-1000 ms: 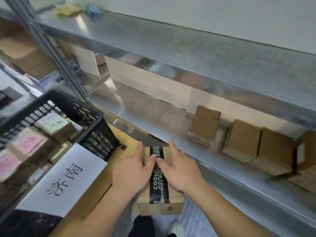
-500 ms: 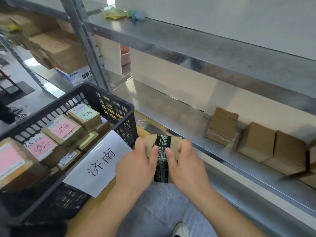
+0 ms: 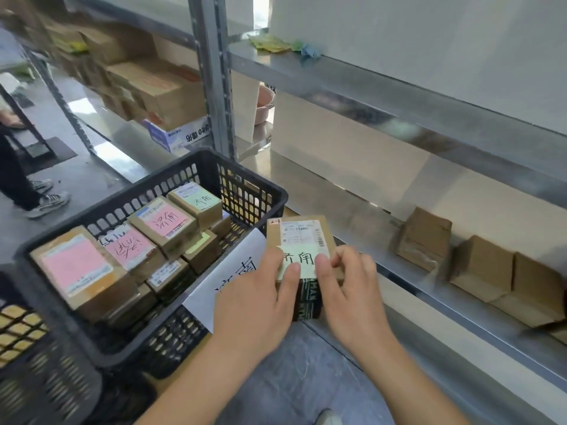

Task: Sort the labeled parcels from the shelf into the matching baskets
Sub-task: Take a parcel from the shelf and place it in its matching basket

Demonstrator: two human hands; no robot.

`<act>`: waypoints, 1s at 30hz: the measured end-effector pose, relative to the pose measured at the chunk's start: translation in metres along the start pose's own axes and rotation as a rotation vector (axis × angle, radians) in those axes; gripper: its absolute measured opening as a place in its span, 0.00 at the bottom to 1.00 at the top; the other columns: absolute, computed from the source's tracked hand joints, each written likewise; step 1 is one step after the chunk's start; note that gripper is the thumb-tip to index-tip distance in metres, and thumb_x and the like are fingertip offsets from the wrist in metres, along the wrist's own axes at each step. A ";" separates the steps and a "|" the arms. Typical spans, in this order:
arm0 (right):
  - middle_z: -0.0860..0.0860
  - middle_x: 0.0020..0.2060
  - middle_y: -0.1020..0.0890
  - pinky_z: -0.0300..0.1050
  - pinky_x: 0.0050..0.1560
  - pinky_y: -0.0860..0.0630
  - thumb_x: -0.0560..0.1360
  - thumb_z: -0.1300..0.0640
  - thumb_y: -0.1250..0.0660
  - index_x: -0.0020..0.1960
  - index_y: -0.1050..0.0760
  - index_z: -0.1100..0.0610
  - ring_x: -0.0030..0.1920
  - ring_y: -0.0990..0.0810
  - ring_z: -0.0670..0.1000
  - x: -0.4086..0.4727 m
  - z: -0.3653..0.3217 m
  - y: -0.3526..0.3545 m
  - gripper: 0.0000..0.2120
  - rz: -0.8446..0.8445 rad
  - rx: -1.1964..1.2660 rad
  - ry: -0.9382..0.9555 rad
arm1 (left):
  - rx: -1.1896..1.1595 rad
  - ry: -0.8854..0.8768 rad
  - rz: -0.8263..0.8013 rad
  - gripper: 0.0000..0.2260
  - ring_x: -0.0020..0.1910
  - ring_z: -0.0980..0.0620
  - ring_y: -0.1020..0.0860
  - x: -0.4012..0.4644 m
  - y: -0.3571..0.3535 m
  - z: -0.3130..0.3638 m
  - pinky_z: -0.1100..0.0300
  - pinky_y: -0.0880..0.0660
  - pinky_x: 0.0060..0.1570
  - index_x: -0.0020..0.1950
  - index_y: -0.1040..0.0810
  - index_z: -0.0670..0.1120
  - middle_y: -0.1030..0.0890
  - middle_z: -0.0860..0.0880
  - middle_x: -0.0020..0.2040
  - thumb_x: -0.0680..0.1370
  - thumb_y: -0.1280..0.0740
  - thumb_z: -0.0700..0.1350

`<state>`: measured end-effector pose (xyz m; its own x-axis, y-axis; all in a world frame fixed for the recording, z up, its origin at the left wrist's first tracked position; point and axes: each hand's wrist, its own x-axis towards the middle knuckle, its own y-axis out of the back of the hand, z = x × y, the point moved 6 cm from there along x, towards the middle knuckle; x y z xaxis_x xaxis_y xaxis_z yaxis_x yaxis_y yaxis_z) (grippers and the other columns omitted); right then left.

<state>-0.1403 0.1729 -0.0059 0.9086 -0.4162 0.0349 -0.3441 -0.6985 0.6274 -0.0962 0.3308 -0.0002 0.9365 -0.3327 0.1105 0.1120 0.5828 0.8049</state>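
I hold a small cardboard parcel (image 3: 302,237) between both hands, its top face up with a white shipping label and a pale green handwritten note. My left hand (image 3: 254,302) grips its left side and my right hand (image 3: 349,296) grips its right side, thumbs on the note. Black printed tape runs down the near side. The parcel hangs just right of a black plastic basket (image 3: 254,182) with a white paper sign (image 3: 227,280) on its wall. Inside lie several parcels (image 3: 165,225) with pink and green notes.
A metal shelf (image 3: 352,216) at right carries several plain brown parcels (image 3: 426,237). A steel upright (image 3: 214,72) stands behind the basket. Another black basket (image 3: 33,378) sits at lower left. Stacked cartons (image 3: 159,87) fill the left shelf. A person's legs (image 3: 21,179) stand at far left.
The parcel has been turned so its labelled face points up, and it has moved up and left toward the basket. My view has swung left and the basket looms closer.
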 end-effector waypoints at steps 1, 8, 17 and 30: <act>0.49 0.51 0.27 0.27 0.44 0.32 0.79 0.37 0.40 0.47 0.31 0.49 0.53 0.30 0.35 0.000 -0.003 -0.004 0.15 0.020 0.020 0.006 | -0.001 0.009 0.009 0.10 0.41 0.46 0.21 -0.001 0.003 -0.004 0.49 0.24 0.42 0.52 0.42 0.59 0.19 0.52 0.42 0.80 0.54 0.63; 0.42 0.66 0.28 0.27 0.59 0.31 0.82 0.54 0.38 0.73 0.35 0.43 0.67 0.34 0.35 0.012 -0.022 -0.035 0.21 -0.063 0.090 0.079 | 0.097 0.029 0.076 0.27 0.34 0.51 0.23 0.001 0.017 -0.027 0.51 0.23 0.36 0.77 0.49 0.59 0.20 0.53 0.42 0.78 0.56 0.63; 0.34 0.64 0.24 0.24 0.52 0.30 0.84 0.44 0.42 0.78 0.41 0.38 0.60 0.25 0.32 0.072 -0.048 -0.092 0.24 -0.338 0.116 0.144 | 0.303 0.222 0.150 0.29 0.35 0.51 0.22 0.033 0.031 -0.072 0.52 0.24 0.41 0.80 0.45 0.57 0.20 0.52 0.37 0.79 0.57 0.63; 0.27 0.58 0.24 0.32 0.61 0.24 0.84 0.52 0.37 0.72 0.33 0.34 0.59 0.25 0.28 0.154 -0.079 -0.172 0.21 -0.691 0.267 0.227 | 0.355 0.625 0.124 0.31 0.76 0.49 0.37 0.071 0.033 -0.130 0.41 0.46 0.76 0.81 0.50 0.61 0.31 0.54 0.76 0.79 0.62 0.69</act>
<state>0.0776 0.2746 -0.0468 0.9541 0.2745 -0.1200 0.2995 -0.8848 0.3571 0.0175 0.4222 -0.0418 0.9619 0.2676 -0.0555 -0.0219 0.2780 0.9603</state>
